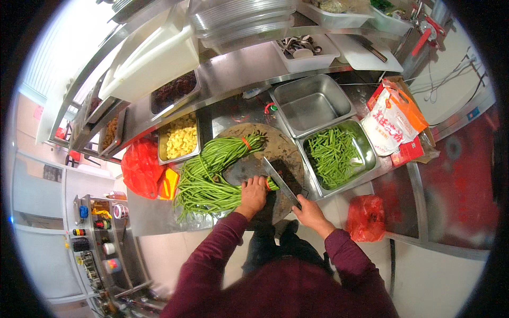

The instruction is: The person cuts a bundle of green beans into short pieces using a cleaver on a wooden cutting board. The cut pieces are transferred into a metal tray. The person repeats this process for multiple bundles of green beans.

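Observation:
My left hand (253,195) presses down on a bundle of long green beans (214,198), its fingers around the stems beside a red band (272,183). In my right hand (312,214) is the handle of a cleaver (280,179); its blade slants across a round chopping block (284,149), just right of the banded bean ends. The beans curve round on the left to a second bunch (226,147), tied with an orange-red band (246,143). Right of the block, a steel pan (373,153) holds cut bean pieces (334,157).
An empty steel pan (314,101) stands behind the bean pan. Yellow diced pieces (181,137) fill another pan at left, near a red plastic bag (141,169). A white-and-orange starch bag (391,119) leans at right. Above runs a steel shelf (238,65); a red bag (366,218) hangs low right.

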{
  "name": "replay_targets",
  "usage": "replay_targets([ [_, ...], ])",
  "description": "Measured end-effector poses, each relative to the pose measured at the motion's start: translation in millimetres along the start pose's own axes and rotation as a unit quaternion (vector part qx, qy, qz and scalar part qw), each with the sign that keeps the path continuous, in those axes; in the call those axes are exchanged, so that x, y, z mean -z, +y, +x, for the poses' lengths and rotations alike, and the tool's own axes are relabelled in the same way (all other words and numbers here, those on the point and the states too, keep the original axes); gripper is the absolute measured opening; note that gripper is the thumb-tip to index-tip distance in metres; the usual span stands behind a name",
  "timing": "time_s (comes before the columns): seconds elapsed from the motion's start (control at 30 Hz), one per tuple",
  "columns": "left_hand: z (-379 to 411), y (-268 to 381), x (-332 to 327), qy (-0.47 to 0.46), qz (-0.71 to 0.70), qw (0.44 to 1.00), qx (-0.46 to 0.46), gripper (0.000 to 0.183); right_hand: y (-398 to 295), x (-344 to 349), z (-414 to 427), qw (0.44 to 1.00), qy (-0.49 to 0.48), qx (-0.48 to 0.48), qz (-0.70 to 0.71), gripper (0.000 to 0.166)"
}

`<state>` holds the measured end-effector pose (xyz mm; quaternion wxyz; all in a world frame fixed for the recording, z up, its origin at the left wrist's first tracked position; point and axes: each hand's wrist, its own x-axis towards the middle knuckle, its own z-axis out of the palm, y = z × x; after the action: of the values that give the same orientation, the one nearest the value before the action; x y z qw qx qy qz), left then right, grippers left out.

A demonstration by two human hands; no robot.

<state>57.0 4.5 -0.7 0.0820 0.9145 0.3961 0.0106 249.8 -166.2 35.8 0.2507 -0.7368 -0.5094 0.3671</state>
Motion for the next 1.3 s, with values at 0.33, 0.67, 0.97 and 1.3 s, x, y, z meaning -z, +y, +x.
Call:
replay_targets([
  [0.33,3.6,-1.5,-0.8,0.017,-0.016,1.000,0.014,0.034,-6.1,-5.6,2.1,0.999,0.020,-0.022,-0.027,0.033],
  [0.67,7.0,-2.0,-2.8,-0.006,-0.013,0.999,0.032,0.045,-1.1,7.4,-9.5,0.998,0.066,0.004,0.006,0.033],
  [0.97,5.7,-2.6,21.6,-0.029,-0.047,0.998,0.039,0.078,-7.1,7.5,-34.8,0.996,0.074,0.017,0.051,0.030],
  [1.3,-3.3,-22.2,38.3,-0.058,0.004,0.998,0.037,0.098,-19.6,10.9,-63.2,0.996,0.056,-0.027,0.071,0.029],
])
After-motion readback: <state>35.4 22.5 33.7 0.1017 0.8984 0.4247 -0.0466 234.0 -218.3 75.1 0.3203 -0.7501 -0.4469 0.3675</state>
